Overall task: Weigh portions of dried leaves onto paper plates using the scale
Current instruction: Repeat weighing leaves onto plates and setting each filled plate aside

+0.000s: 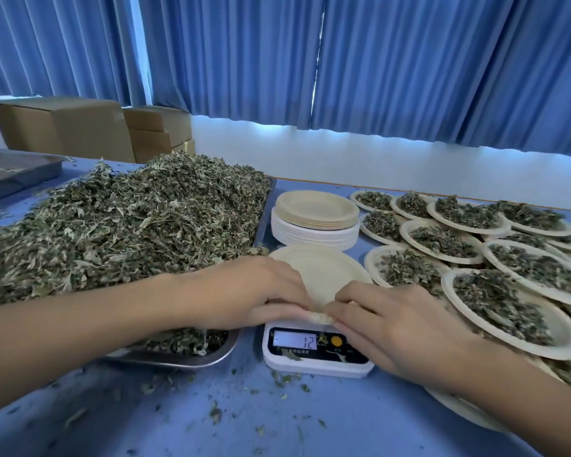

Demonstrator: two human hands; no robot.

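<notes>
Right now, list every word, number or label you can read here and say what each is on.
"12", with a small dash at its left: on the lit display of the scale.
White print under the display: too blurred to read.
Marks by the orange button: too small to read.
Stack of plates and cardboard boxes: no text to be seen.

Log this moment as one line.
step: empty plate on scale | left hand: pinches plate's near rim | right hand: pinches same rim | plate load: none | display: lit
</notes>
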